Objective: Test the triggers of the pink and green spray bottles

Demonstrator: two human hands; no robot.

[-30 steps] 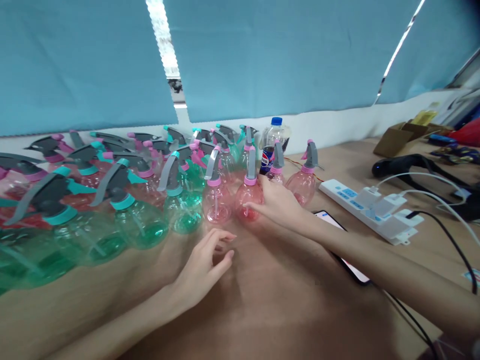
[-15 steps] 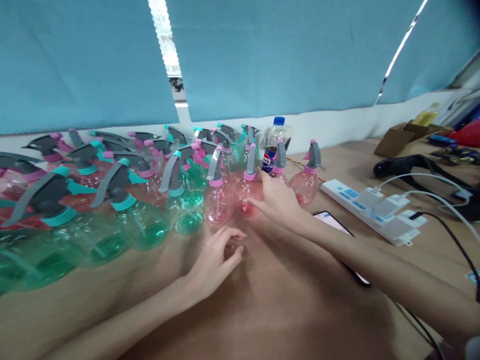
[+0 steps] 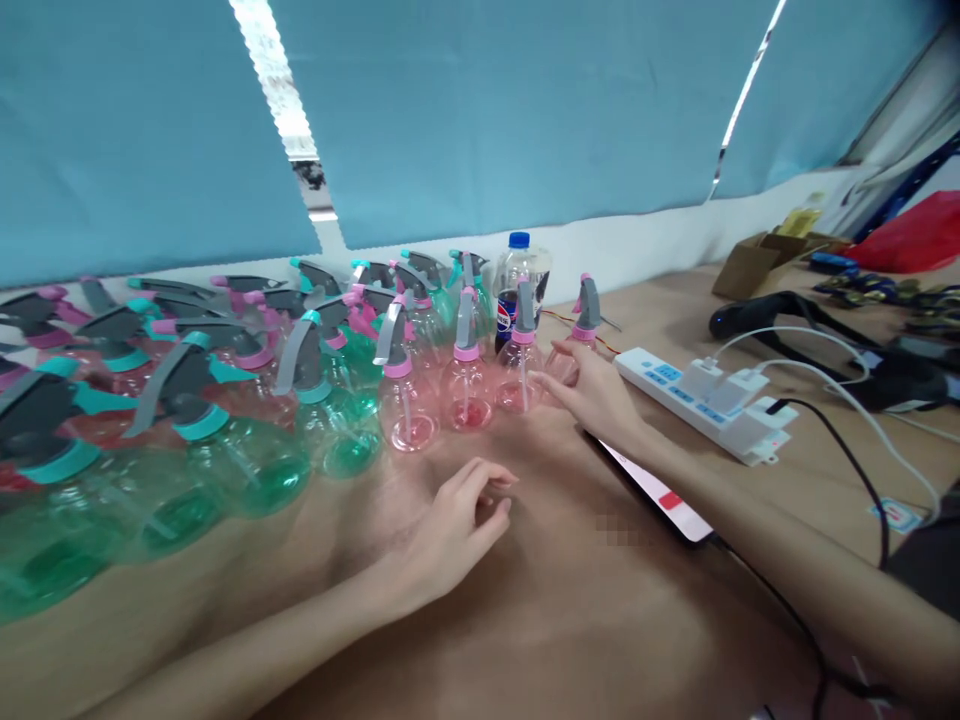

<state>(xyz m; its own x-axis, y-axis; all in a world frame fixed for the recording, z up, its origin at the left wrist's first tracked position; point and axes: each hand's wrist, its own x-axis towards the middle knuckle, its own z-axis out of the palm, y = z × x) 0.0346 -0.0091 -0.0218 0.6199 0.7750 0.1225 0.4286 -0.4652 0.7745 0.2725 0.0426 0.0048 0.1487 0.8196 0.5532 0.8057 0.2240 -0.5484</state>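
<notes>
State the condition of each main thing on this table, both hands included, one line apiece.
Left hand: half-curled, holding nothing.
Right hand: at the far-right pink spray bottle; grip unclear.
Far-right pink spray bottle: upright, sprayer fitted.
Front green spray bottles: upright, sprayers fitted.
Cola bottle: upright, capped.
Phone: flat, screen lit.
Power strip: plugs inserted.
</notes>
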